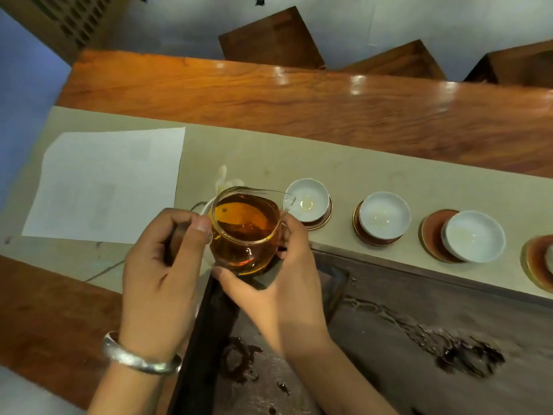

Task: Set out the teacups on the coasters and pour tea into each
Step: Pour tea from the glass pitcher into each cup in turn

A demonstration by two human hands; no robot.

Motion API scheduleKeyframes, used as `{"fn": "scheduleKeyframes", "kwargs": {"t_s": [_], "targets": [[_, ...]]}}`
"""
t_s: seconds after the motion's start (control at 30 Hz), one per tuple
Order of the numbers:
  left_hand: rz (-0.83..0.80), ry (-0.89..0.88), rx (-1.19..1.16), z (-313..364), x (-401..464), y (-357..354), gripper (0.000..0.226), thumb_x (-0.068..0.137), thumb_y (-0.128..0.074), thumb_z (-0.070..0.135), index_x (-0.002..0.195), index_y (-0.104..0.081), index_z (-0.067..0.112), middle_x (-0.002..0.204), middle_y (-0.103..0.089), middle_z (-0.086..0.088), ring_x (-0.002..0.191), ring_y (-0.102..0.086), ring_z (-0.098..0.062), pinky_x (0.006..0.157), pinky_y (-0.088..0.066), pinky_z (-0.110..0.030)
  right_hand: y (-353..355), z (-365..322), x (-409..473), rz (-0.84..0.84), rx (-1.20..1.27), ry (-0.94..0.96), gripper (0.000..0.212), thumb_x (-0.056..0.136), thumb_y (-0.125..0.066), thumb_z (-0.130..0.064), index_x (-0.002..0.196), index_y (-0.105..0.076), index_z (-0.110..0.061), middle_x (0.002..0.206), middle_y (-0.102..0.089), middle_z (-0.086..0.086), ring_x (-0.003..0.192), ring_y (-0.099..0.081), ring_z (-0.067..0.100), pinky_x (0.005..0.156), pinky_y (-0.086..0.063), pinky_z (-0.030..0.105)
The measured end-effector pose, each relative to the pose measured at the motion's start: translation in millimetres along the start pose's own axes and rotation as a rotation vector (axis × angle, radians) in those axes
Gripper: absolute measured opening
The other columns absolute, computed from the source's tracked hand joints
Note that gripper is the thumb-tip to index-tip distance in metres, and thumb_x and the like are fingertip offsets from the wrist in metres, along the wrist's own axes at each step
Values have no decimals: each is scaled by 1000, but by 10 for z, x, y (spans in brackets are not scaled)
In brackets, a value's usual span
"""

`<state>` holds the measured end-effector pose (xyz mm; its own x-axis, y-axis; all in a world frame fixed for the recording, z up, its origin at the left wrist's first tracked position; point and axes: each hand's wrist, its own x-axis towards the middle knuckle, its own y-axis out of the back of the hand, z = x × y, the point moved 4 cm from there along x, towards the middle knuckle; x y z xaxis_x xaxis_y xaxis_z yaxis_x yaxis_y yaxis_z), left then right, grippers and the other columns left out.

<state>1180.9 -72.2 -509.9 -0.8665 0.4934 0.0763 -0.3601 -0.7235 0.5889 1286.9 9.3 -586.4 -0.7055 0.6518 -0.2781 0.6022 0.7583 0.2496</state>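
A glass pitcher (244,232) full of amber tea is held between both my hands. My left hand (161,265) pinches its left side and rim; my right hand (284,274) wraps its right side and base. The spout points over the nearest white teacup (308,202), which holds a small pool of tea and sits on a brown coaster (324,220). A second cup (384,215) and a third cup (474,236) rest on their own coasters to the right, the third off-centre on its coaster (432,235). A fourth coaster (535,262) is cut by the right edge.
The cups stand on a beige table runner (269,157) laid across a wooden table (299,97). A white sheet of paper (110,181) lies at the left. A dark carved tea tray (419,339) lies near me. Wooden stools (269,37) stand beyond the table.
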Motion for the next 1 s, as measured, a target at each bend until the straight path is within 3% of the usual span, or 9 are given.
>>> {"fn": "scheduleKeyframes", "kwargs": {"t_s": [0.37,1.0], "targets": [[-26,12,20,26,53,-53,22,86,-47,47,79,-60,30,71,-55,-6,63,-50,-21,55,-41,-28,31,38,33,-23,73,-65,107,56,-79,-71,147,-29,-48,140,-51,-28,135,-48,0,115,-46,32],[-34,-2,112,99,113,-81,24,87,-45,52,82,-59,33,70,-57,-5,67,-55,-19,58,-50,-42,57,11,49,-25,106,-71,112,58,-79,-70,154,-31,-37,143,-54,-21,136,-52,5,112,-50,32]]}}
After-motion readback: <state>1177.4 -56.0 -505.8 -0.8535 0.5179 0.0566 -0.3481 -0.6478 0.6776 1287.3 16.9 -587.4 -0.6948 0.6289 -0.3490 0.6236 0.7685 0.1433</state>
